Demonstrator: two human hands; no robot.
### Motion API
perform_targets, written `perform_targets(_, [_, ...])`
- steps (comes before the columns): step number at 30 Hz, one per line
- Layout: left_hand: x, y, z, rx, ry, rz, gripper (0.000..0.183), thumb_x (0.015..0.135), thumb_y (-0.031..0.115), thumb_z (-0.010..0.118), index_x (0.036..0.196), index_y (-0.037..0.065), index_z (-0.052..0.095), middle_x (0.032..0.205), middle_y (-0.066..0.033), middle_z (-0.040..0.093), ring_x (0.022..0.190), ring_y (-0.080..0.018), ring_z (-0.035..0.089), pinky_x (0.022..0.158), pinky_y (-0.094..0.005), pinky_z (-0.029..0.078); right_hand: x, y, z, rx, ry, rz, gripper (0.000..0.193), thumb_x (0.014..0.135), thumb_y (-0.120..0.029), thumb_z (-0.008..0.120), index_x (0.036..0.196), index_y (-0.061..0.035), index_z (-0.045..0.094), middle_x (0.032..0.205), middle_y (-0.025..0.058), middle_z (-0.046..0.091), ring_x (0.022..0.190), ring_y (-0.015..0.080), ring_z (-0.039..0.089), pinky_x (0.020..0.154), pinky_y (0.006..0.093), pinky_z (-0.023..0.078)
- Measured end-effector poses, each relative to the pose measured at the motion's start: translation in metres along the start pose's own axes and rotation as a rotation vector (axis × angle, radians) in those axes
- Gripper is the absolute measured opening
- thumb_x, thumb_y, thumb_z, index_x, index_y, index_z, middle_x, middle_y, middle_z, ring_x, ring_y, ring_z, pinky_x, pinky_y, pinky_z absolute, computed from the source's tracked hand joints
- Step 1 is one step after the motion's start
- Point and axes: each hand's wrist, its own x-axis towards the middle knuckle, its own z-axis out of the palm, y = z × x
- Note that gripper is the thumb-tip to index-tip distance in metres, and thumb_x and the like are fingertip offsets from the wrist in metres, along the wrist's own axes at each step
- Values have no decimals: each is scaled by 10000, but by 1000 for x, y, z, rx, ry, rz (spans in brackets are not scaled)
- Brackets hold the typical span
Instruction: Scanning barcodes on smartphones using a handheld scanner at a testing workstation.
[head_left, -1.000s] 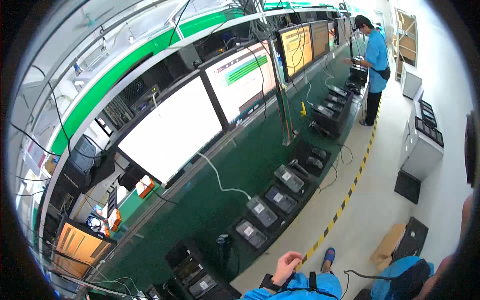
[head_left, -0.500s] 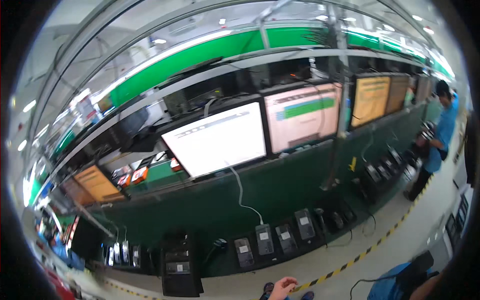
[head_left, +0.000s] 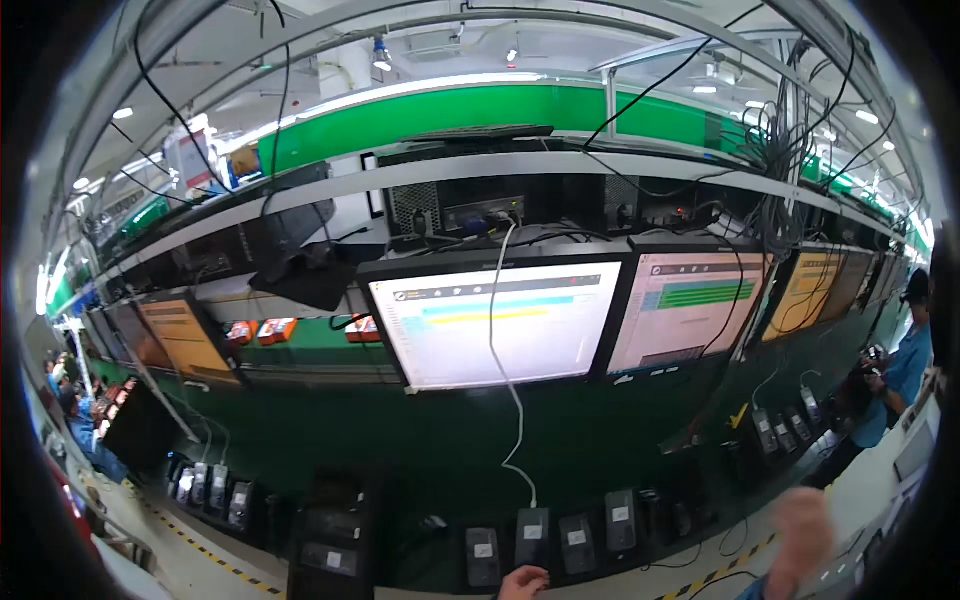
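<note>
My left hand (head_left: 524, 581) is at the lower edge, cut off by the frame, its fingers loosely bent with nothing visible in them. It overlaps the lower end of a dark phone (head_left: 532, 538) with a white label and a white cable (head_left: 519, 420) plugged into its top. Further phones of the same kind lie beside it: one at the left (head_left: 483, 557), and two at the right, a nearer (head_left: 577, 545) and a farther one (head_left: 620, 520). My right hand (head_left: 803, 535), blurred by motion, is raised at the lower right, above the striped floor tape. What it holds, if anything, cannot be made out.
Behind the bench stand a bright monitor (head_left: 500, 340) and a pinkish monitor (head_left: 685, 310). A black tray (head_left: 330, 530) with devices is left of the phones. Loose cables (head_left: 785, 190) hang from the rack. A person in blue (head_left: 905, 365) stands at the far right.
My view has turned and levelled. My left hand has moved left to the cabled phone. My right hand has come into view, raised. The bright monitor now shows coloured rows.
</note>
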Motion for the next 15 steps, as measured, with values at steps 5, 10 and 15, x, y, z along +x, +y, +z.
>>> perform_targets(5, [22,18,-27,273,99,69,166,811,21,584,973,6,614,880,-78,636,823,-188,607,732,-293,482,-2,35,119,455,-729,501,284,782,-231,685,955,-22,602,911,127,670,799,238,655,726,327,506])
perform_targets(10, [29,-14,-42,605,73,249,192,814,58,581,1003,31,608,947,-145,632,903,-288,613,800,-358,484,-101,76,223,557,-814,669,223,819,-207,688,946,-30,643,839,86,678,785,162,652,725,291,515])
perform_targets(15, [28,-29,-29,901,73,234,278,814,178,624,1061,51,608,1041,-163,617,977,-326,598,840,-386,482,-17,34,230,1186,-691,795,276,866,-196,639,1046,12,613,986,88,655,911,144,600,803,289,472])
